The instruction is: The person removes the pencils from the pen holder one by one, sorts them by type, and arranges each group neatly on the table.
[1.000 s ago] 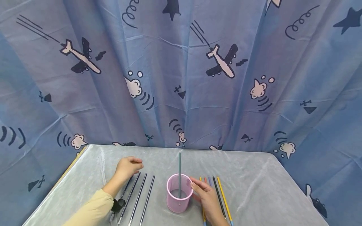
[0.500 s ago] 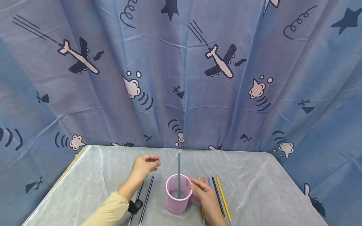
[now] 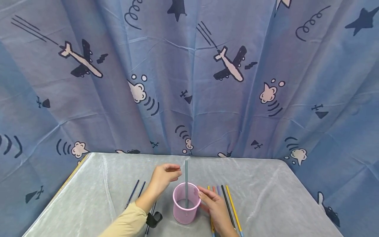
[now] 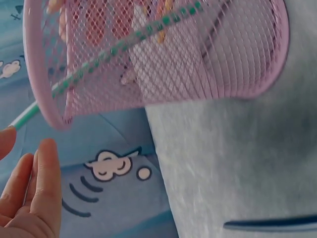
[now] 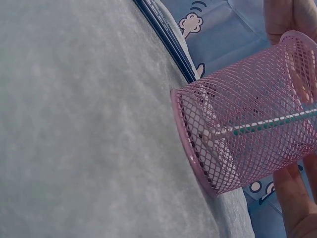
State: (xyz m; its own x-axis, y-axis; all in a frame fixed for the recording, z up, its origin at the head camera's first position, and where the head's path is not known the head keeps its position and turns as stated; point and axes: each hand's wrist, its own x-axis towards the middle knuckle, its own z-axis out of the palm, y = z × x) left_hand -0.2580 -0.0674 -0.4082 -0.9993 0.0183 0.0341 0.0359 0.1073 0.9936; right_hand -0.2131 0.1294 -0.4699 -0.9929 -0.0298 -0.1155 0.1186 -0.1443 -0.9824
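A pink mesh pen holder (image 3: 185,215) stands upright on the cloth. One thin green stick (image 3: 186,174), pale at its lower end, rises out of it. My right hand (image 3: 216,209) grips the holder's right side, thumb near the rim; the right wrist view shows fingers (image 5: 292,193) against the mesh. Left of the green stick, my left hand (image 3: 165,176) is raised with its fingers extended. In the left wrist view its thumb (image 4: 6,141) overlaps the stick's upper end, while the fingers (image 4: 47,173) are straight and apart from it.
Several dark blue thin sticks (image 3: 132,194) lie left of the holder, partly hidden under the left forearm. To the right lie coloured sticks, including a yellow one (image 3: 234,210) and a black one (image 3: 228,205). A patterned blue curtain (image 3: 189,82) hangs behind the table (image 3: 281,197).
My left hand has moved right, from above the dark sticks to the green stick's upper end. My right hand and the pen holder have stayed in place.
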